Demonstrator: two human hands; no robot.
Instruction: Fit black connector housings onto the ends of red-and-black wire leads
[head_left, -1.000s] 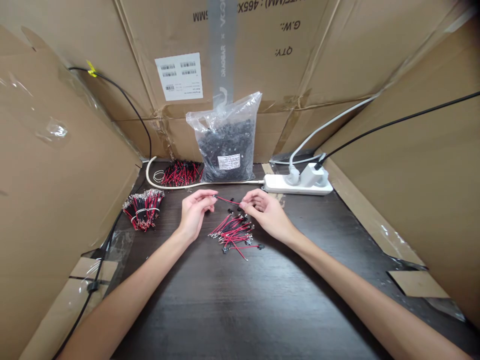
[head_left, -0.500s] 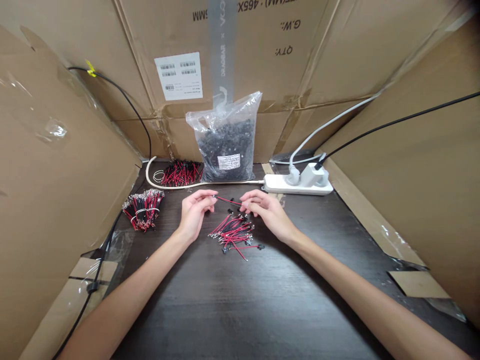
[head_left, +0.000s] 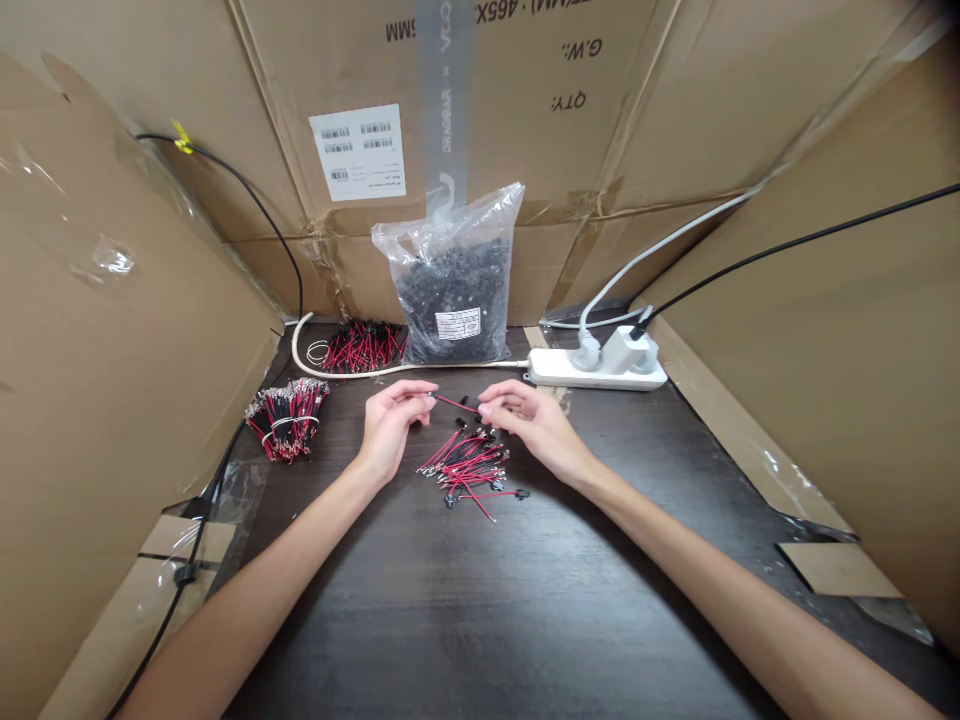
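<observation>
A short red wire (head_left: 456,403) stretches between my two hands above the dark table. My left hand (head_left: 390,420) pinches its left end, where a small dark piece shows at the fingertips. At the other end, the thumb and fingers of my right hand (head_left: 525,415) are closed on the wire; the tip is hidden there. Just below my hands lies a loose pile of red and black wires (head_left: 465,458) with bare metal ends. Several small black connectors lie around it, one (head_left: 522,493) on a red wire at the pile's near right.
A tied bundle of wires (head_left: 289,420) sits at left, with another heap (head_left: 364,345) behind it. A clear bag of black parts (head_left: 457,290) leans on the back cardboard. At back right is a white power strip (head_left: 600,368) with cables. Cardboard walls (head_left: 112,300) enclose the sides.
My right hand's fingertips have shifted slightly on the wire's right end, and the black strand seen beside the red one no longer shows clearly. My left hand stays almost still.
</observation>
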